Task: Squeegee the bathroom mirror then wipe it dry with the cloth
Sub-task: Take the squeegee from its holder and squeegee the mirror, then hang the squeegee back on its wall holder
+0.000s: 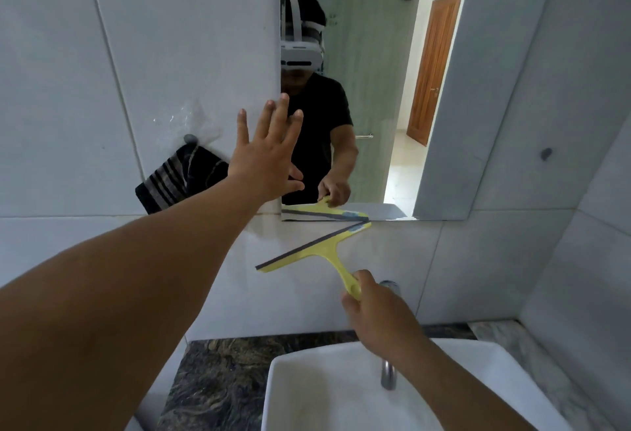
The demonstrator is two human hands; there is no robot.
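The mirror is mounted on the tiled wall; its left edge lies under the left hand's fingertips. The white sink sits on the dark tabletop, below the right hand. The striped cloth hangs from a wall hook, just left of the left wrist. Left hand: fingers straight and spread. Right hand: fingers clamped on the handle of the yellow squeegee, whose blade tip meets the mirror's lower edge.
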